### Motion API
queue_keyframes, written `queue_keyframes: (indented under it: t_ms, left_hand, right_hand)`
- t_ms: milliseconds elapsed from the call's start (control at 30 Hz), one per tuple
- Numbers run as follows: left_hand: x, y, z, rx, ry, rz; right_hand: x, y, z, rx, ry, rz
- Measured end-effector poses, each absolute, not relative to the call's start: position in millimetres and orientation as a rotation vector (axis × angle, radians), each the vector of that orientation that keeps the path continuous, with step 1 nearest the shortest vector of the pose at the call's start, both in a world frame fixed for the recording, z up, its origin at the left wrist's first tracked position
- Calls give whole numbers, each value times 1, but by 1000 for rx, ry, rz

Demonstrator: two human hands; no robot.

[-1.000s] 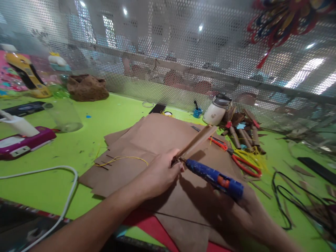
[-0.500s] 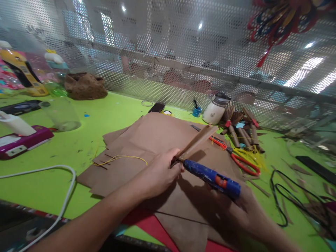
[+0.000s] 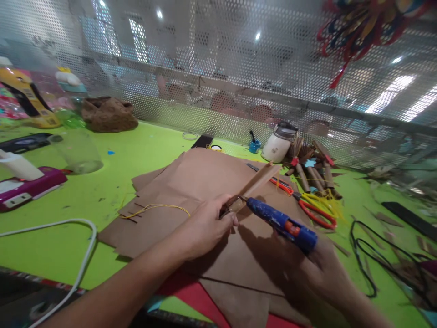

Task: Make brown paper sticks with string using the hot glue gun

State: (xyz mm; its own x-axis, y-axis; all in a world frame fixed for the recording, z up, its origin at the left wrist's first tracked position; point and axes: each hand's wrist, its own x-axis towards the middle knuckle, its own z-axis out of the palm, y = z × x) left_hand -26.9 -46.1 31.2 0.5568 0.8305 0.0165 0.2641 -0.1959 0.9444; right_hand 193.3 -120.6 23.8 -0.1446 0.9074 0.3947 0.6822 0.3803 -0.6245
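My left hand (image 3: 213, 223) is closed on a folded strip of brown paper (image 3: 256, 183), which slants up to the right. My right hand (image 3: 307, 264) grips a blue glue gun (image 3: 278, 221) with an orange part on its body. The gun's nozzle points left and is right beside the strip, near my left fingertips; whether they touch I cannot tell. Beneath both hands lies a stack of brown paper sheets (image 3: 205, 173). A yellow string (image 3: 157, 206) and a few thin dark sticks (image 3: 129, 217) rest on its left part.
Red-handled scissors (image 3: 317, 216) and a red cutter (image 3: 282, 184) lie right of the paper. Behind stand a white jar (image 3: 277, 143), a small blue pot (image 3: 254, 146) and rolled paper bundles (image 3: 312, 171). A purple power strip (image 3: 30, 189) and clear cup (image 3: 80, 155) are left; a black cable (image 3: 367, 255) is right.
The glue gun's nozzle has shifted slightly right and up along the strip, away from my left fingertips. My left hand keeps its hold, and the whole view has moved a little.
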Motion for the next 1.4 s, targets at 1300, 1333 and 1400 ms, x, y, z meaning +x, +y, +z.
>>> queue_keyframes:
  t_ms: [1300,1333,1400]
  left_hand:
    - [-26,-47,38,1533,837,665]
    - [-26,-47,37,1540,838,667]
    - [-26,-47,35,1558,841,673]
  right_hand:
    - [202,-121,30,-1320,-1935,-31]
    - [202,-121,30,-1325,-1930,-27]
    - [200,-121,31,-1311,-1940,-19]
